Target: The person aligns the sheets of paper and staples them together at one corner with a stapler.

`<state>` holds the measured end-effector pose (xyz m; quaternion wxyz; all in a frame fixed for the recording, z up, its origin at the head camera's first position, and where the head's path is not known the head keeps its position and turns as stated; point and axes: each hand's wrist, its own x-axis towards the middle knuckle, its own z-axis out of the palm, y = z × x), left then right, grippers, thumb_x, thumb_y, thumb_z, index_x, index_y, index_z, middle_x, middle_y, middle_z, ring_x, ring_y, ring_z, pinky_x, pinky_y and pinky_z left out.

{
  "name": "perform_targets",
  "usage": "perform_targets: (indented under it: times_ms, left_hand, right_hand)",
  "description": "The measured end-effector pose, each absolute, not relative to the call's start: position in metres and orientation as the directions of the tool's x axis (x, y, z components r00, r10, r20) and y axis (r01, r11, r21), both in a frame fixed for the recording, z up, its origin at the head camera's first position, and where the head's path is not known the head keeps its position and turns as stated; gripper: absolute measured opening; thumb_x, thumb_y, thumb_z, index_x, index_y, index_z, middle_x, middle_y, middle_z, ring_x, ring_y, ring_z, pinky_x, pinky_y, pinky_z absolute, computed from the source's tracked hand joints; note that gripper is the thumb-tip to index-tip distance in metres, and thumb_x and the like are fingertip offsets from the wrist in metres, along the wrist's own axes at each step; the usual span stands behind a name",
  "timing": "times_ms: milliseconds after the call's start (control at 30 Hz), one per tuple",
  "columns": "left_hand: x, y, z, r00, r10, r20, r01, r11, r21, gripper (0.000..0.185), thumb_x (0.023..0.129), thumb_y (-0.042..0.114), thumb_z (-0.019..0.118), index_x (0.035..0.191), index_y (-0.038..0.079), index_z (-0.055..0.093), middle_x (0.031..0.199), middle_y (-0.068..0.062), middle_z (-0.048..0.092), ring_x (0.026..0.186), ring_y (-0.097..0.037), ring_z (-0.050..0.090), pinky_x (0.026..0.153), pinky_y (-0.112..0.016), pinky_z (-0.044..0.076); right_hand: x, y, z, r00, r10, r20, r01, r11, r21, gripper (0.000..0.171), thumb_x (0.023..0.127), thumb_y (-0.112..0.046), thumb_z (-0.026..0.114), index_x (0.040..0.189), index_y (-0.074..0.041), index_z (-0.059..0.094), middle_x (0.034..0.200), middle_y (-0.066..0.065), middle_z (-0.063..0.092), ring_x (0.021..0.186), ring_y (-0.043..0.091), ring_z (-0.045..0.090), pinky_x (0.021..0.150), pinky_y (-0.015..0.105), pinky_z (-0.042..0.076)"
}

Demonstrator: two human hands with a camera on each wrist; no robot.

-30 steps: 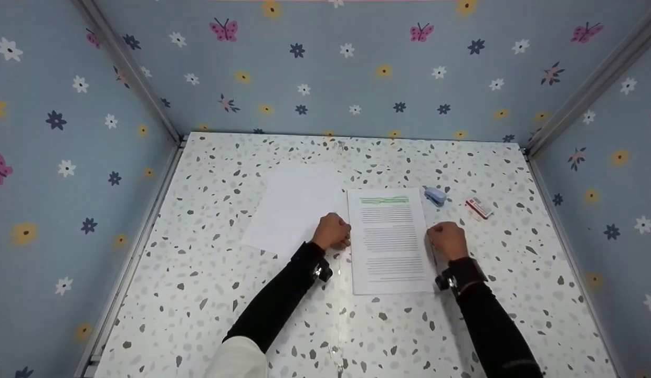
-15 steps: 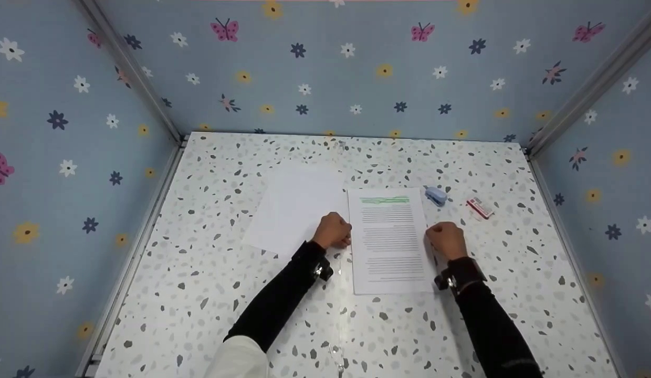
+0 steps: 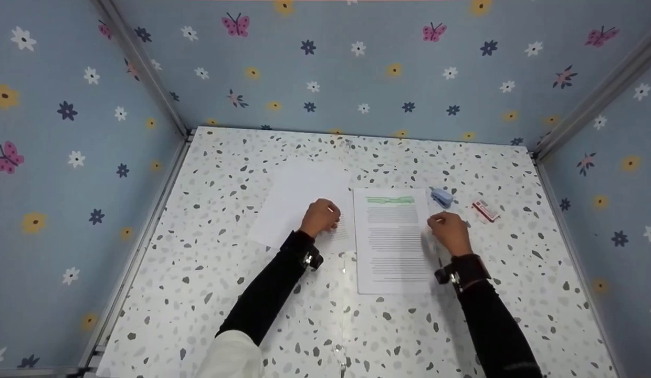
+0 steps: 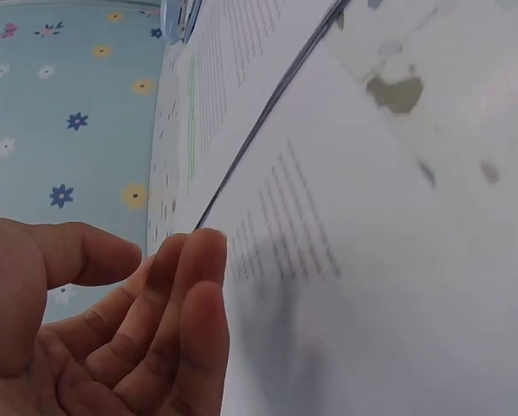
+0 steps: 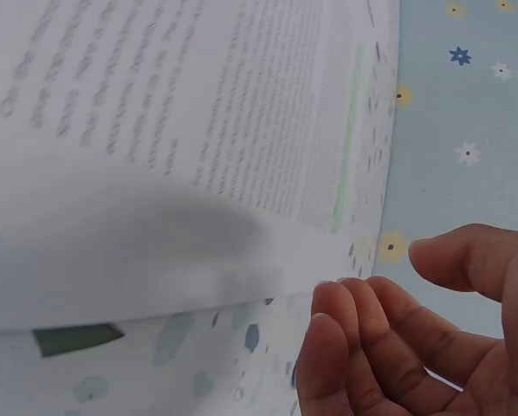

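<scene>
Small staged recording booth, not a lived-in room, three blue wall panels (image 3: 357,68) printed with flowers and butterflies, metal corner posts (image 3: 147,68), speckled terrazzo-pattern bench (image 3: 241,157) boxed in by them, office bits on it: printed sheets (image 3: 394,236), stapler (image 3: 441,198)

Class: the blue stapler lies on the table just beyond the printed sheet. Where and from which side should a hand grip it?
Grip the blue stapler across its long sides, coming from above with the right hand, which is nearest. It lies flat and apart from the printed sheet and the red and white box, so both sides look free.
</scene>
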<state>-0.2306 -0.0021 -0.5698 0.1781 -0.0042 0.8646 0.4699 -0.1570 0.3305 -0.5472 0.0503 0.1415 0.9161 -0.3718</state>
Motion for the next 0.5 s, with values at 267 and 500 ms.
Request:
perform_targets:
  times_ms: [267,500]
  left_hand:
    - [-0.254,-0.056,-0.560,-0.974,0.027,-0.226,-0.142,0.704,0.696,0.020,0.097,0.017,0.059,0.107,0.006,0.072,0.101,-0.011,0.072,0.082,-0.027,0.066,0.074,-0.041,0.052]
    - [-0.271,-0.103,-0.560,-0.972,-0.056,-0.229,-0.195,0.739,0.645,0.033,0.098,0.019,0.058,0.123,-0.001,0.064,0.119,-0.018,0.067,0.104,-0.033,0.064,0.088,-0.046,0.050]
  right_hand:
    - [-0.173,0.294,-0.534,-0.960,0.211,-0.183,0.263,0.472,-0.841,0.039,0.102,-0.025,0.058,0.129,0.004,0.064,0.114,0.027,0.067,0.099,0.036,0.069,0.079,0.035,0.058]
    - [-0.192,0.249,-0.530,-0.959,0.146,-0.241,0.275,0.295,-0.915,0.041,0.104,-0.021,0.057,0.133,0.008,0.059,0.123,0.030,0.062,0.106,0.036,0.067,0.085,0.036,0.057]
